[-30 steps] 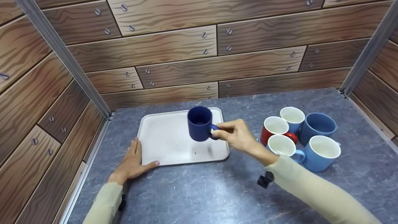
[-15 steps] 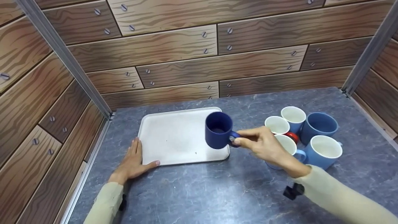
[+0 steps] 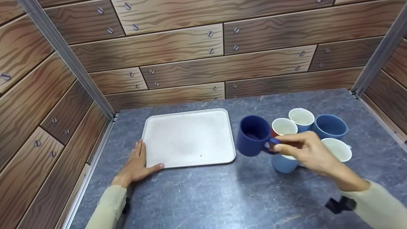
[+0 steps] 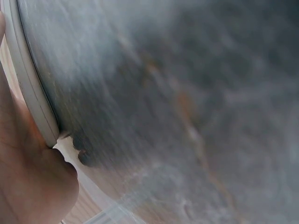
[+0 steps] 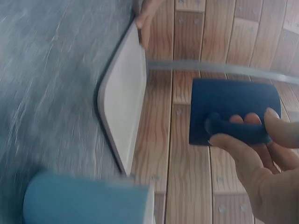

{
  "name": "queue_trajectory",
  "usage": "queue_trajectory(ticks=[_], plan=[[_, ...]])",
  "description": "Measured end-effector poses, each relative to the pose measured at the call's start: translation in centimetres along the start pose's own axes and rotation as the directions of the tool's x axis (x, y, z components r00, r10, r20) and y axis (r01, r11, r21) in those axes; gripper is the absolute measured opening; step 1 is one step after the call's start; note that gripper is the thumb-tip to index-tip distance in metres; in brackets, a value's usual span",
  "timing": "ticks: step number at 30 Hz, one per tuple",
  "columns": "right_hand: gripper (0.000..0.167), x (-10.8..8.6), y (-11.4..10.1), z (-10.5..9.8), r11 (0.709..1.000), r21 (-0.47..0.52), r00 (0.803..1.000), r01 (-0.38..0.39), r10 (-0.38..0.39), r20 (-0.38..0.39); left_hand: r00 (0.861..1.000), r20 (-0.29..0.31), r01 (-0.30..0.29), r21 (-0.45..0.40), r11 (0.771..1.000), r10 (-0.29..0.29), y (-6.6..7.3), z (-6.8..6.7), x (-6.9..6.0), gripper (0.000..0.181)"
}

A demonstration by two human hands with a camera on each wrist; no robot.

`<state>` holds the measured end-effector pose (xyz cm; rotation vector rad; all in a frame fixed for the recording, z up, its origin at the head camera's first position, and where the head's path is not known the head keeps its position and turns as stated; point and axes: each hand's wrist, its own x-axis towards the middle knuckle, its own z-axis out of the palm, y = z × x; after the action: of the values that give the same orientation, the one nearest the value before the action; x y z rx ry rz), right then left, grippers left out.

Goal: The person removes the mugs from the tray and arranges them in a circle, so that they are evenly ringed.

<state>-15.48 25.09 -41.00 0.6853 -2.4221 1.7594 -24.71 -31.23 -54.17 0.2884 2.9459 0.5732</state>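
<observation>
My right hand [image 3: 310, 152] pinches the handle of a dark blue mug [image 3: 252, 136], held upright above the table between the tray and the other mugs. The right wrist view shows fingers and thumb closed on the handle of that mug [image 5: 224, 102]. At the left, my left hand [image 3: 135, 163] lies flat with its fingers along the left edge of a white tray [image 3: 190, 140] and its thumb at the front left corner. Part of this hand [image 4: 32, 182] also shows beside the tray rim [image 4: 32, 88] in the left wrist view. Nothing stands on the tray.
Several mugs cluster at the right: a red one with white inside [image 3: 284, 126], light blue ones such as the front mug [image 3: 284, 163], and a wide blue mug [image 3: 330, 125]. My right hand partly covers them. Wood-patterned walls [image 3: 190, 70] enclose the grey table [image 3: 190, 197].
My right hand has carried the dark blue mug rightward, from above the tray to beyond its right edge, close to the other mugs. The left hand and the tray have stayed in place.
</observation>
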Motion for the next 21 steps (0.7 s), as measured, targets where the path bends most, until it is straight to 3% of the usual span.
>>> queue_trajectory(ticks=[4, 8, 15, 21], plan=[[0.027, -1.4, 0.4, -2.3, 1.0, -0.013, 1.0, 0.003, -0.003, 0.004, 1.0, 0.001, 0.006, 0.004, 1.0, -0.006, 0.0, -0.1, 0.0, 0.136], [0.03, -2.7, 1.1, -4.4, 0.998, 0.023, 0.999, 0.053, -0.053, 0.009, 1.0, 0.005, 0.013, 0.007, 1.0, -0.013, -0.1, -0.1, 0.0, 0.136], [0.035, -4.5, 2.0, -7.7, 0.961, 0.253, 0.985, 0.114, -0.143, 0.099, 1.0, 0.001, 0.007, 0.013, 1.0, -0.007, -0.1, 0.0, 0.0, 0.136], [0.04, -6.1, 2.3, -10.1, 0.971, 0.204, 0.974, 0.125, -0.159, 0.164, 1.0, -0.003, 0.005, 0.009, 1.0, -0.005, 0.0, 0.0, 0.0, 0.136]])
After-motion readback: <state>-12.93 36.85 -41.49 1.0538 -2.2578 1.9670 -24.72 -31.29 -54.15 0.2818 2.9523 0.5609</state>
